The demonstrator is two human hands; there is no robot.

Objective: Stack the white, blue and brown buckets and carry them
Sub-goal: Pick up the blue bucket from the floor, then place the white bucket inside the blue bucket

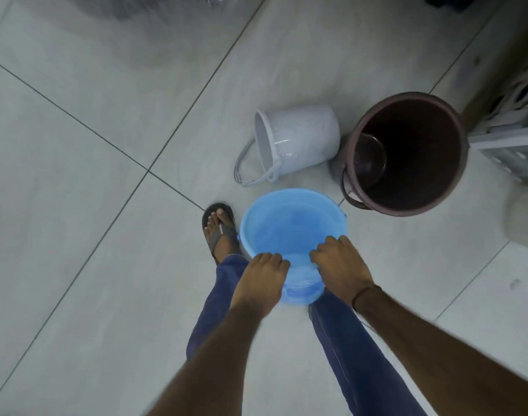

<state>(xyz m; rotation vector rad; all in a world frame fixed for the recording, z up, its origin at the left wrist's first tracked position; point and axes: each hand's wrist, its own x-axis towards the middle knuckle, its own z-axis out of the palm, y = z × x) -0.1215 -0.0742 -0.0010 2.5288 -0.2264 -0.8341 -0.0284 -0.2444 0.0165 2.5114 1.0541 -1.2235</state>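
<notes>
A light blue bucket stands upright between my legs, its mouth open to me. My left hand grips its near rim on the left, and my right hand grips the near rim on the right. Beyond it a white bucket lies on its side, mouth to the left, its handle resting on the floor. To the right stands a tall brown bucket, upright, with something round and dark inside at the bottom.
Grey floor tiles stretch to the left and behind. A white perforated plastic piece of furniture stands at the right edge, close to the brown bucket. My left foot in a sandal is beside the blue bucket.
</notes>
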